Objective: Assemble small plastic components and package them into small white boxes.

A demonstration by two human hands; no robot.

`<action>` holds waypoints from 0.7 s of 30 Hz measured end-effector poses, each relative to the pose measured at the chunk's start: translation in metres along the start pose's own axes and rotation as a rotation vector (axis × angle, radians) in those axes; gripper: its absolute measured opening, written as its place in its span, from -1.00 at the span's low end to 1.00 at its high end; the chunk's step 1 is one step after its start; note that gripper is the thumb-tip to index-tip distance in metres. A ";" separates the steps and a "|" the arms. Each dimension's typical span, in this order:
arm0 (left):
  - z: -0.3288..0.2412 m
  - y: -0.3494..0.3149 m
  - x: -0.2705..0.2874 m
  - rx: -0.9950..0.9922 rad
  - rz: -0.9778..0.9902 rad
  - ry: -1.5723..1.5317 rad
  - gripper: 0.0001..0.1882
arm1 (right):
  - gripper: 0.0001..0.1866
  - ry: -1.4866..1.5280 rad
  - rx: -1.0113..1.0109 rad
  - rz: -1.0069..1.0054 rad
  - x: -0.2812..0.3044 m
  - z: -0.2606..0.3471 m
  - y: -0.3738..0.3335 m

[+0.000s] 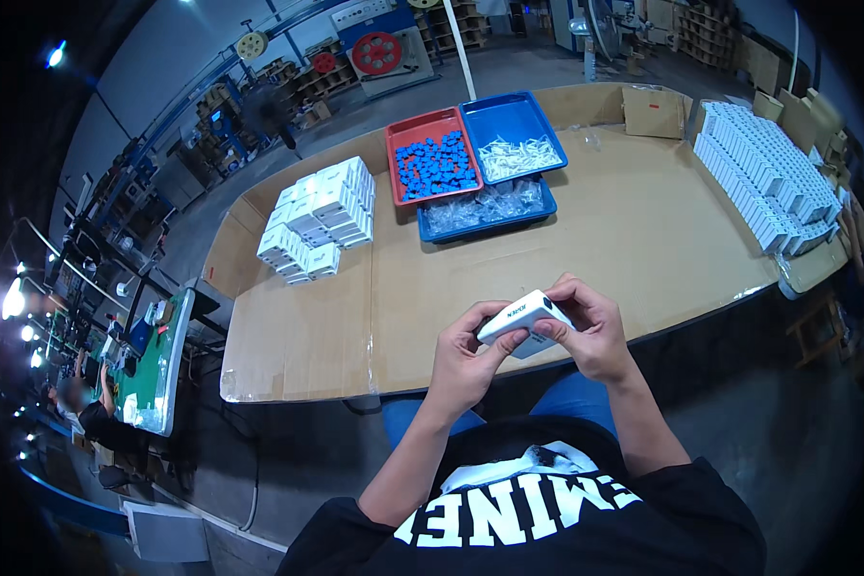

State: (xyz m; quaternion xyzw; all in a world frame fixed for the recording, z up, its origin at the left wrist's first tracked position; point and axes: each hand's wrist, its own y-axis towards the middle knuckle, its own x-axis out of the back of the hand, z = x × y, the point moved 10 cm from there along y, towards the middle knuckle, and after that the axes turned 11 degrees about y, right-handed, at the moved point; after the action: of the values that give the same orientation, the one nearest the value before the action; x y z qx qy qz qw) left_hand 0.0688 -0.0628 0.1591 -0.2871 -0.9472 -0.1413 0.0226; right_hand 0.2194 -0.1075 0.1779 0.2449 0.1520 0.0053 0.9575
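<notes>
A small white box (525, 319) with dark print on its side is held between both hands, just above the front edge of the cardboard-covered table. My left hand (467, 360) closes on its left end, with the thumb along the near face. On the opposite end, my right hand (595, 331) grips it with the thumb on the near face and fingers curled behind. A dark spot shows at the box's right end by the right fingers; its detail is too small to make out. The fingers partly cover the back of the box.
A red tray (394, 132) of small blue parts and a blue tray (536, 115) of white pieces rest above another blue tray (451, 233) with clear plastic bags. White boxes (322, 211) are stacked left; rows of white boxes (763, 173) stand far right. A person (106, 422) works at a green table (160, 374).
</notes>
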 end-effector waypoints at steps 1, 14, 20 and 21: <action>-0.001 0.002 -0.004 -0.028 0.049 0.073 -0.55 | -0.69 -0.006 0.005 -0.011 0.003 0.003 -0.002; 0.129 -0.028 -0.026 0.574 0.170 -0.880 -0.47 | -0.59 -0.041 -0.119 -0.105 0.026 -0.055 0.011; 0.144 -0.010 0.020 0.347 -0.288 0.005 -0.50 | -0.15 -0.124 -0.395 -0.103 0.032 -0.142 -0.008; 0.147 -0.011 0.008 0.344 -0.247 -0.005 -0.50 | -0.13 -0.236 -0.463 -0.096 0.034 -0.140 -0.014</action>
State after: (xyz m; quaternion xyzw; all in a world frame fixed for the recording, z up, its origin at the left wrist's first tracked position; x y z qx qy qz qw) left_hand 0.0612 -0.0259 0.0160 -0.1609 -0.9854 0.0217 0.0514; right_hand 0.2099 -0.0513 0.0450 0.0108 0.0455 -0.0341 0.9983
